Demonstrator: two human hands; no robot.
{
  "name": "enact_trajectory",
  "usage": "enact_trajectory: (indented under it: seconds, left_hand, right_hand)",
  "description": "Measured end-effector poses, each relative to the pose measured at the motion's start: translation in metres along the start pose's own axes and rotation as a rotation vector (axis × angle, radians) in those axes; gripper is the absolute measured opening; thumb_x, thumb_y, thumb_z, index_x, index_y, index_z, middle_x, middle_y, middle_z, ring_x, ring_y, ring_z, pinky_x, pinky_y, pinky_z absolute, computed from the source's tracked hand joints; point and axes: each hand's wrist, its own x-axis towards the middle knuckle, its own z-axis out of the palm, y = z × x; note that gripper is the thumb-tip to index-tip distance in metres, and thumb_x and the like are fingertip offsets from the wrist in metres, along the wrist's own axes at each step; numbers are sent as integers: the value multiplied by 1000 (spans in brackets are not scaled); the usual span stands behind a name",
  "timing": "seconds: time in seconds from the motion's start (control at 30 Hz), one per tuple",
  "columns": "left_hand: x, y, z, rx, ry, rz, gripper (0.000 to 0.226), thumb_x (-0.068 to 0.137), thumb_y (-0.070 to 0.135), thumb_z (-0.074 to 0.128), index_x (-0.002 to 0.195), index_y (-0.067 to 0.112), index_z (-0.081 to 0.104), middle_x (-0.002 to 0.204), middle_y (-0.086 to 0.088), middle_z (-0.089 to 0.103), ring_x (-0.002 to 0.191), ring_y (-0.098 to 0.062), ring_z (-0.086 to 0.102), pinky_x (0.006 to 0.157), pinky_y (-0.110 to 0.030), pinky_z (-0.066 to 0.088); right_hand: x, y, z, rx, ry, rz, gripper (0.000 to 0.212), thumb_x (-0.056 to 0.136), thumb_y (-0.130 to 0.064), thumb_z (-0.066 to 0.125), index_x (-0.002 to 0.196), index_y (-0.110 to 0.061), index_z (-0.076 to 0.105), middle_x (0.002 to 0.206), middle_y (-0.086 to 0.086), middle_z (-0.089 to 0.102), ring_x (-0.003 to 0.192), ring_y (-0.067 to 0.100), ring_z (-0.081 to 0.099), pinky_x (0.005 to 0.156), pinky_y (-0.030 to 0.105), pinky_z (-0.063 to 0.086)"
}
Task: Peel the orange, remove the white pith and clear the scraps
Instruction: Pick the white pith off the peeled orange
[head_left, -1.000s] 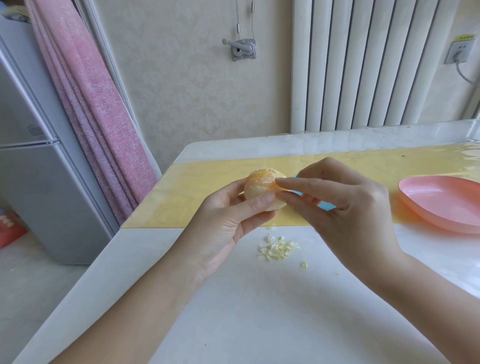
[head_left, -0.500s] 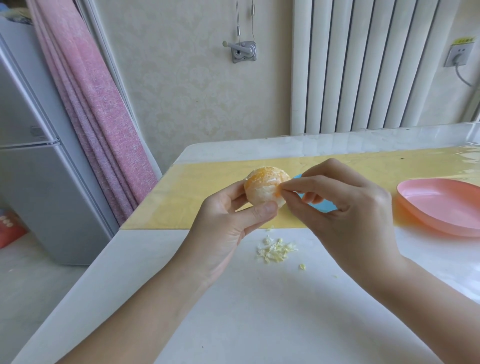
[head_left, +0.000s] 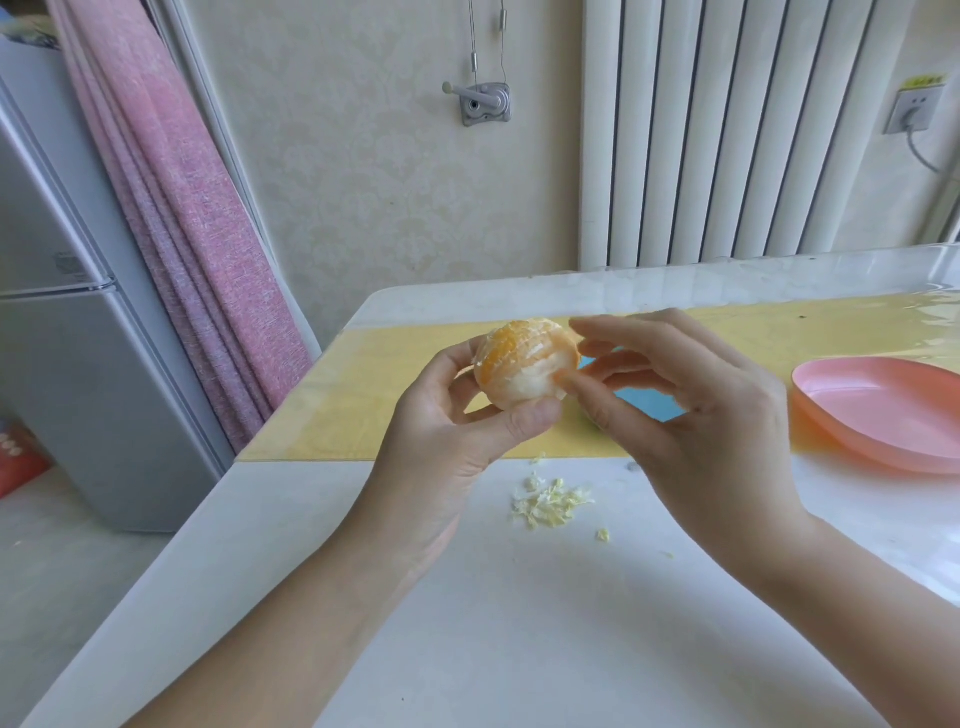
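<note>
- A glossy white tabletop (head_left: 519, 649) fills the near field. Two bare forearms reach in over it, from seven o'clock and four o'clock.
- A small heap of pale yellow-white pith scraps (head_left: 550, 501) lies on the white top at six o'clock from the fruit. One loose crumb of pith (head_left: 602, 535) sits near the heap at its four o'clock.
- The left hand (head_left: 447, 431) is raised above the table and clasps a round peeled orange (head_left: 524, 364). Its thumb is curled under the fruit at six o'clock and its fingers are bent behind it at nine o'clock.
- The peeled orange is off the table, in the air over the mat. Bare orange flesh shows at its ten o'clock side and white pith covers its lower right.
- The right hand (head_left: 691, 415) meets the fruit from three o'clock with its fingers curled. The thumb tip presses the pith at four o'clock and the forefinger tip lies at the one o'clock edge, so the two nip the fruit's right side. Whether a shred of pith is caught there cannot be told.
- A glossy yellow mat (head_left: 363, 405) runs across the table beyond the scraps.
- A flat light blue thing (head_left: 649, 402) lies behind the right fingers, mostly hidden.
- A shallow pink plastic dish (head_left: 883, 410) sits at three o'clock, apart from the right hand.
- Beyond the table stand a grey fridge (head_left: 78, 364) at nine o'clock, a pink curtain (head_left: 197, 234) at ten, a metal crank bracket (head_left: 485, 104) at twelve, a white ribbed radiator (head_left: 727, 130) at one and a wall socket (head_left: 914, 109) at two.
</note>
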Motion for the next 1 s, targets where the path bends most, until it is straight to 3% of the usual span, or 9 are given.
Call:
enact_trajectory:
  seconds: [0.1, 0.23, 0.4, 0.6, 0.87, 1.0]
  left_hand:
    - [0, 2, 0, 26, 6, 31, 68, 56, 11, 86, 120, 14, 60, 105, 3, 70, 96, -12, 68, 86, -28, 54]
    - [-1, 3, 2, 110, 7, 87, 59, 61, 7, 82, 117, 18, 65, 108, 6, 69, 90, -7, 68, 74, -16, 51]
    - [-3, 4, 4, 121, 35, 120, 66, 54, 11, 82, 116, 26, 64, 103, 15, 70, 87, -9, 71, 71, -15, 52]
    - [-3, 6, 6, 93, 24, 120, 69, 53, 9, 79, 119, 22, 64, 101, 15, 71, 85, -9, 71, 71, -15, 52]
    - [-3, 6, 5, 106, 8, 123, 66, 57, 7, 79, 121, 17, 64, 102, 9, 71, 84, -8, 70, 72, -16, 52]
    - [-3, 6, 6, 107, -17, 125, 64, 61, 4, 77, 123, 12, 62, 97, 10, 73, 86, -7, 69, 74, -15, 51]
  right_hand:
    - [-2, -2, 2, 41, 10, 35, 25, 83, -17, 71, 107, -10, 70, 91, 3, 66, 78, 8, 65, 72, 23, 53]
    - [-3, -5, 4, 28, 31, 54, 20, 81, -15, 71, 101, -12, 73, 84, 2, 66, 76, 9, 62, 68, 15, 47]
    - [-4, -8, 5, 4, 40, 54, 13, 79, -15, 73, 92, -13, 75, 80, -1, 66, 72, 7, 61, 68, 9, 44]
    - [-3, -9, 2, -23, 34, 15, 7, 81, -17, 72, 85, -13, 75, 80, 0, 66, 70, 8, 61, 67, 11, 44]
    - [-2, -9, 2, -35, 0, 13, 3, 79, -13, 72, 79, -10, 71, 82, -3, 64, 73, 12, 62, 61, 23, 48]
    - [-2, -9, 2, 18, 13, 16, 10, 81, -11, 72, 90, -12, 69, 87, -1, 64, 77, 12, 65, 70, 25, 53]
